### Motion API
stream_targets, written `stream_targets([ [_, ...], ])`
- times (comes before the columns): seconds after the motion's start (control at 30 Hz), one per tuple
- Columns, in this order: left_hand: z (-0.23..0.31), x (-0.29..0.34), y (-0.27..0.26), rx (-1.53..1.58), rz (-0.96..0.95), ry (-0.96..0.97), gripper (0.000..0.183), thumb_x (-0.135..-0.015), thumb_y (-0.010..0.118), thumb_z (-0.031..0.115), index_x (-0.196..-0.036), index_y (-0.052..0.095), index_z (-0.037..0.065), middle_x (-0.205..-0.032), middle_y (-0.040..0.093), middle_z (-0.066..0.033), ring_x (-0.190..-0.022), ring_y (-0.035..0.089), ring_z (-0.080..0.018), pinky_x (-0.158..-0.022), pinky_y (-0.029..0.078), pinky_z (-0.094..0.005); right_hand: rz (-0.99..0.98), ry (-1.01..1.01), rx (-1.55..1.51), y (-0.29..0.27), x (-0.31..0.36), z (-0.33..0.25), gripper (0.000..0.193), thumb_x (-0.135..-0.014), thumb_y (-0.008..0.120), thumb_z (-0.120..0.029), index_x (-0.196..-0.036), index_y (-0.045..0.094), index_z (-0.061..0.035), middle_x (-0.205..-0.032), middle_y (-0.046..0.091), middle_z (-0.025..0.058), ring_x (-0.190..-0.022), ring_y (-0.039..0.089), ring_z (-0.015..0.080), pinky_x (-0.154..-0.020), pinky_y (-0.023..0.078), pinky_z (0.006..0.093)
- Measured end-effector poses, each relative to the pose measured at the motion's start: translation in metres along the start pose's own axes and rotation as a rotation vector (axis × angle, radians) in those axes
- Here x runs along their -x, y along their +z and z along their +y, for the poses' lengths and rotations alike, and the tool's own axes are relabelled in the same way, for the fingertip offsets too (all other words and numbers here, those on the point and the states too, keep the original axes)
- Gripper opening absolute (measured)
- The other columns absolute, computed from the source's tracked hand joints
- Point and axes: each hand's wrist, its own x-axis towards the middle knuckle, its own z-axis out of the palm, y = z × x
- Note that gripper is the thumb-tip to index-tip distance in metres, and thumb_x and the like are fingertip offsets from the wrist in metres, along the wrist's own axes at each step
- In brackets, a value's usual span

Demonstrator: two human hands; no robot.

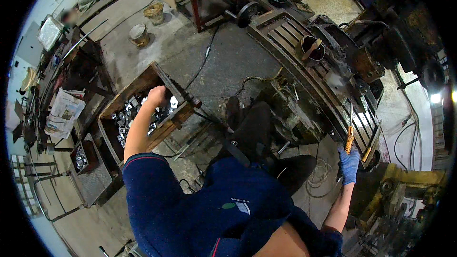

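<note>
My bare left hand (157,96) reaches into a wooden box (105,126) that holds a heap of small shiny metal parts (126,119). Its fingers look curled closed at the box's far right corner, and whatever they may hold is hidden. Off to the right, my right hand (349,165) wears a blue glove and is closed round the lower end of an orange-handled tool (350,140) with a thin metal shaft. That tool points away from me over the slatted metal machine bed (328,78). A second tool with a yellow handle (367,153) lies close beside the glove.
A smaller tray of metal parts (82,157) stands left of the box. Two buckets (139,35) sit on the floor ahead. A pot (312,50) rests on the machine bed. Cables (202,62) cross the floor. Yellow machinery (414,178) stands at the lower right.
</note>
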Motion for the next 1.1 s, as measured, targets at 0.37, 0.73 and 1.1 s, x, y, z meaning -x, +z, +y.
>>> stream_targets([
  [0.37, -0.026, 0.019, 0.015, 0.046, 0.160, -0.052, 0.031, -0.061, 0.063, 0.011, -0.092, 0.064, 0.007, -0.090, 0.063, -0.0192, -0.084, 0.060, -0.0361, -0.072, 0.050, -0.0430, -0.100, -0.003, 0.143, 0.016, -0.001, -0.031, 0.026, -0.074, 0.070, -0.020, -0.077, 0.058, 0.0024, -0.061, 0.055, 0.0064, -0.055, 0.045, 0.0132, -0.055, 0.041, 0.0314],
  [0.73, 0.108, 0.079, -0.151, 2.030, 0.403, 0.232, 0.055, -0.081, 0.059, 0.012, -0.130, 0.036, 0.001, -0.077, 0.060, -0.0109, -0.077, 0.062, -0.0242, -0.085, 0.046, -0.0434, -0.480, -0.249, 0.187, 0.041, 0.044, -0.119, 0.041, -0.066, 0.073, -0.035, -0.088, 0.059, -0.0036, -0.075, 0.062, 0.0148, -0.066, 0.060, 0.0258, -0.061, 0.047, 0.0349],
  [1.1, 0.314, -0.009, -0.126, 1.704, -0.257, 0.382, 0.016, -0.079, 0.058, 0.006, -0.092, 0.052, 0.000, -0.078, 0.063, -0.0117, -0.065, 0.060, -0.0169, -0.062, 0.048, -0.0287, -0.662, -0.316, 0.503, 0.046, 0.030, -0.144, 0.067, -0.069, 0.053, -0.068, -0.081, 0.063, -0.0027, -0.076, 0.062, 0.0209, -0.075, 0.060, 0.0366, -0.067, 0.047, 0.0425],
])
